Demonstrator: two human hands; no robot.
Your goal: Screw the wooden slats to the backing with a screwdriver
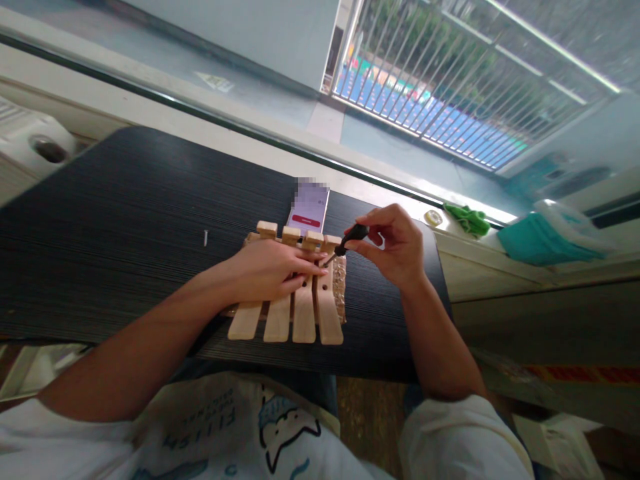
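Four wooden slats (304,323) lie side by side close to the near edge of the black table (125,233); the work seems partly done. The right hand (395,243) has its fingers clamped on a screwdriver (355,238), whose tip is at the rightmost slat. The left hand (263,267) lies across the slats, fingers stretched and slightly apart. One screw (205,238) remains loose, between near and far edges. Whether the dark holes (325,287) are filled, I cannot tell.

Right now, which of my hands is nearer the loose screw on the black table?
Left. Your left hand lies across the wooden pieces, right of the screw; your right hand, gripping the screwdriver, is farther right.
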